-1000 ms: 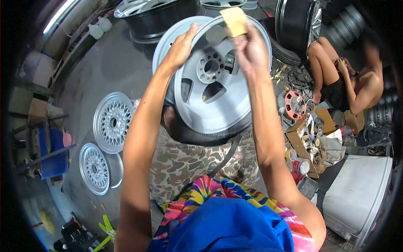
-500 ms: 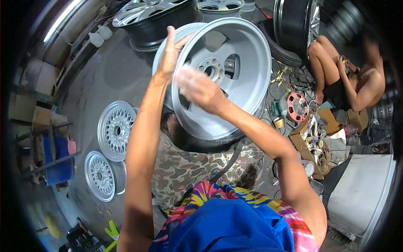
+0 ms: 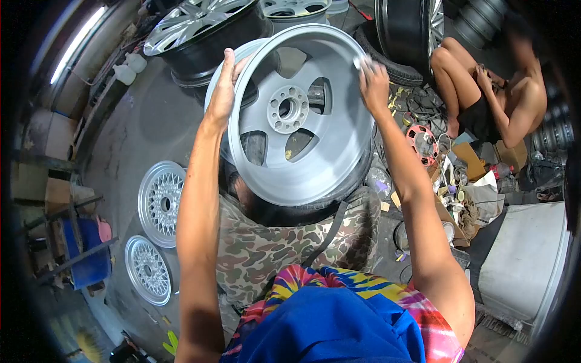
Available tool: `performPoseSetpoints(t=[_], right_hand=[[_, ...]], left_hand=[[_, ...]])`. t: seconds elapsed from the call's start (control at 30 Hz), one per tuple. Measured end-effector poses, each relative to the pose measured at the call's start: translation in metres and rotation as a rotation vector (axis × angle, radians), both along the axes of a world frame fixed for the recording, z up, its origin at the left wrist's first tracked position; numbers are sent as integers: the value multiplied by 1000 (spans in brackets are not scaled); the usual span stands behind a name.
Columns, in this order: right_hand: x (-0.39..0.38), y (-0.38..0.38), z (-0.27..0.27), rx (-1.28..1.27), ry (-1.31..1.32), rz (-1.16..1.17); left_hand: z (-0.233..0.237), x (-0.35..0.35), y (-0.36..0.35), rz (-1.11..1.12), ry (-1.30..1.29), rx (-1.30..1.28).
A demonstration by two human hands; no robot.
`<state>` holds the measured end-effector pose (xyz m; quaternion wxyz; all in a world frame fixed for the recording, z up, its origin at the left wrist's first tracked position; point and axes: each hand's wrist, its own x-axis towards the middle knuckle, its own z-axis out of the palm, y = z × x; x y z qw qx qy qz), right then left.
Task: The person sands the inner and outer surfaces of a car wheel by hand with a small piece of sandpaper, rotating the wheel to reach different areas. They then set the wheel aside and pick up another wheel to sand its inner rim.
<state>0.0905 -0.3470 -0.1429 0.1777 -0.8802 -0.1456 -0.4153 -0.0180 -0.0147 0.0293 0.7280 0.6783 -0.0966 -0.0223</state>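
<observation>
A grey alloy wheel rim [image 3: 339, 145] stands tilted in front of me, its hollow barrel side and bolt-hole hub facing me. At its left edge, my left hand [image 3: 223, 97] grips the lip, thumb pointing up and fingers partly hidden behind it. My right hand [image 3: 374, 88] is at the upper right lip, fingers closed on a small pale piece [image 3: 362, 63] pressed to the metal; it looks like sandpaper but is blurred. Beneath the rim lies a black tire [image 3: 296, 216], close to my camouflage trousers [image 3: 284, 248].
Two mesh-style rims [image 3: 149, 269] stand on the floor at left. Larger wheels [image 3: 206, 27] are at the back. On the right sits another person [image 3: 514, 109], near a red reel [image 3: 422, 145], a cardboard box of clutter [image 3: 446, 209] and a white panel [image 3: 526, 254].
My right hand has swung from the rim's left edge across to its upper right edge. The left hand stays on the left lip. The view has shifted slightly.
</observation>
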Motion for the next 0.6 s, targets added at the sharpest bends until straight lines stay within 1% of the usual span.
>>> performPoseSetpoints(t=[0.03,0.07,0.1,0.13,0.17,0.2,0.23,0.27,0.3,0.33,0.37,0.4,0.43,0.47,0.5,0.53,0.6], right_hand=[[-18,-16,-31,-21,116,-94],[-44,-26,-50,-95,195,-152],[-75,-33,-72,-156,281,-161],[-106,-35,-91,-190,520,-148],[-139,-39,-124,-269,390,-80],[-175,-25,-135,-205,453,-23],[-202,-13,-124,-282,760,48],[-227,-1,-141,-254,674,136],[-249,17,-135,-249,735,230],[-268,37,-138,-127,738,265],[-281,60,-98,-160,894,339],[-293,88,-65,-30,1077,322],[-298,106,-47,4,1132,427],[-302,123,-29,32,1090,562],[-300,138,-10,106,980,685],[-295,155,43,326,1157,674],[-264,177,60,381,1021,746]], left_hand=[[-1,2,1,-2,-3,-3],[-3,5,2,-5,-19,6],[-5,6,3,-5,-33,14],[-3,3,1,-3,-31,8],[2,-1,-2,-5,-16,13],[3,-5,-4,-4,2,19],[0,-6,-5,2,5,14],[-3,-4,-5,1,-13,42],[-4,-4,-5,-1,-31,72],[-4,-7,-8,-2,-50,74],[-6,-7,-8,2,-50,76],[-10,-4,-7,-17,-57,86],[-11,-2,-7,-35,-63,96],[-11,-2,-8,-42,-48,96],[-11,-5,-10,-32,-45,96],[-9,-8,-13,-31,-56,99],[-11,-5,-9,-53,-75,76]])
